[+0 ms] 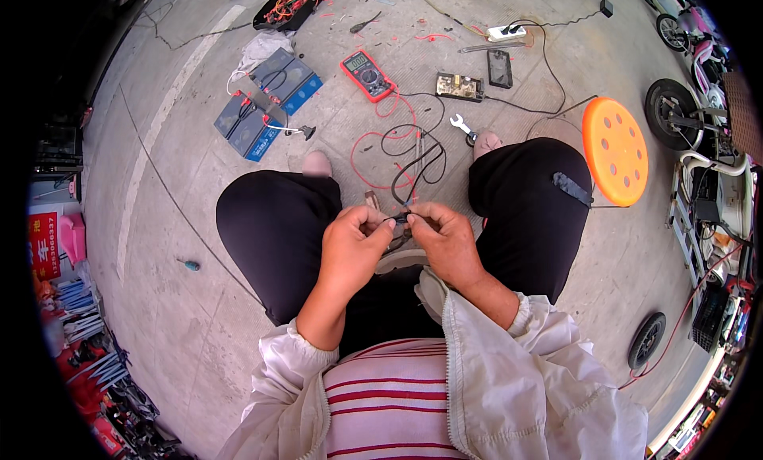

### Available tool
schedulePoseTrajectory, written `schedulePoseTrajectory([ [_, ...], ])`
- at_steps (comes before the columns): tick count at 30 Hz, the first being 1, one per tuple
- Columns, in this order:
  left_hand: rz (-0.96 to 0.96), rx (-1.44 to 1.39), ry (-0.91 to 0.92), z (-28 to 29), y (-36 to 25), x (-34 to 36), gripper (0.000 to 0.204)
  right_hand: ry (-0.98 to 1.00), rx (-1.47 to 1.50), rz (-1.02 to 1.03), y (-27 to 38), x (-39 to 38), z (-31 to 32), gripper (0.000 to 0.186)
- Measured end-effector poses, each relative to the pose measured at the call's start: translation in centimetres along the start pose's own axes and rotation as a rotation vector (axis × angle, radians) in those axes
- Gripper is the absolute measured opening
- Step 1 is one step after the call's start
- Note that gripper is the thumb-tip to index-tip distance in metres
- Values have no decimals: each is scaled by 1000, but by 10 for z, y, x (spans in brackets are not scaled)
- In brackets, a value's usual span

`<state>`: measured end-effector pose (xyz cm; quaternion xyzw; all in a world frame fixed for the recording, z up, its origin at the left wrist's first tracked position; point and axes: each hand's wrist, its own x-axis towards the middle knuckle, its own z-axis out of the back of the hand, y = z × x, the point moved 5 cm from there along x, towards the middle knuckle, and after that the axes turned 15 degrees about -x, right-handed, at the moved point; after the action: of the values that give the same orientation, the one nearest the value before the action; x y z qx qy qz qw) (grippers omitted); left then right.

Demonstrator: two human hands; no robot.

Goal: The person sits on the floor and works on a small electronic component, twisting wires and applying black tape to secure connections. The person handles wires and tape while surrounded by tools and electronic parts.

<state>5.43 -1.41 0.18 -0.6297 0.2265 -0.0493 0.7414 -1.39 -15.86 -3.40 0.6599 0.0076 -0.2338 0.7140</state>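
Observation:
My left hand (362, 241) and my right hand (441, 245) pinch a small black cable piece (402, 218) between my knees, their fingertips close together. Black cables (423, 154) rise from it in loops across the floor, beside a loose red lead (357, 166). Beyond lies a red multimeter (367, 75). To its left are blue battery blocks (298, 90) with wires on top. To its right are a circuit box with cord (459, 86), a dark rectangular case (499, 67) and a wrench (459, 123) near my right foot.
An orange round stool (614, 150) stands beside my right knee, with scooters and a loose wheel (646, 341) along the right. A white power strip (505, 32) and black tray of wires (290, 7) lie at the back. Stacked goods (95, 365) line the left edge.

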Motion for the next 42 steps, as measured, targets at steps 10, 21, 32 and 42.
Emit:
schedulePoseTrajectory([
  [10,45,-189,32,8,-2,-1,8,164,167,-104,-4,4,0,15],
  [21,350,-1061,240,2,4,-1,4,235,336,-170,19,-1,3,17],
  [32,354,-1038,244,-6,12,-3,14,-96,-566,601,68,-14,5,29],
  [42,149,-438,221,-4,-4,-6,27,-174,-390,424,46,-5,11,19],
])
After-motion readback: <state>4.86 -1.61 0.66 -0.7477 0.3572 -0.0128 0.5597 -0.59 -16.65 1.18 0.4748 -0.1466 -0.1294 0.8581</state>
